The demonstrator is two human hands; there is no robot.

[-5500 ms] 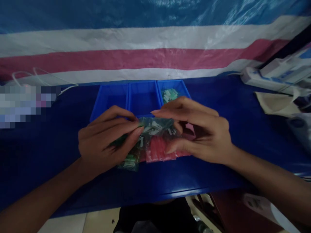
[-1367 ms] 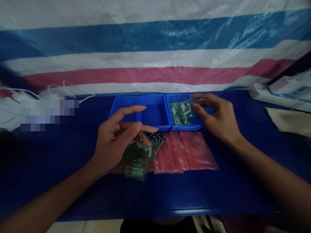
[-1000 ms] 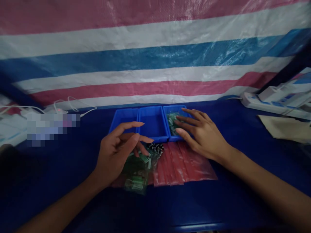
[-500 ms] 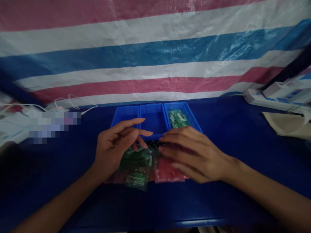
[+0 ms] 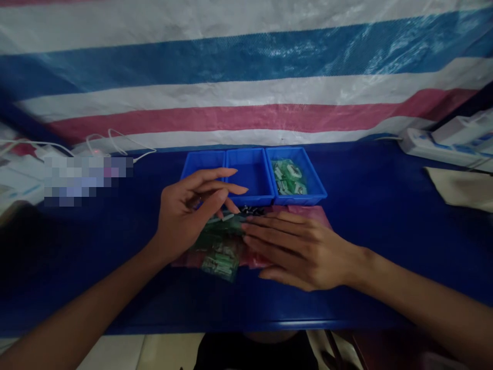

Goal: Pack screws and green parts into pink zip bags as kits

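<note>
Green, see-through bags [image 5: 220, 264] with small pale pieces inside are lying in a heap on the blue table [image 5: 385, 246], in front of a row of blue bins [image 5: 259, 199], and are being partly covered by both hands. The left hand [image 5: 182, 216] is being held over the upper left part of the heap; its fingers are being kept loosely curved and slightly spread, with a gap being left between thumb and fingertips. Whether the bags are being touched by the lower fingertips cannot be told. The right hand [image 5: 304, 249] is being held palm down, its fingers stretched nearly straight and lying side by side, their tips being placed at the right edge of the heap. Its underside is being hidden, so the contact beneath cannot be told.

Red bags [image 5: 321, 213] are being largely covered by the right hand. Small dark parts [image 5: 252, 210] are being glimpsed just in front of the middle bin. More green packets [image 5: 290, 177] are being held in the rightmost bin, while the leftmost one is being partly hidden by the left hand. Behind the table a striped sheet [image 5: 231, 59] is hanging, and at the far right a white power strip [image 5: 427, 146] is lying near a flat beige piece [image 5: 460, 190].
</note>
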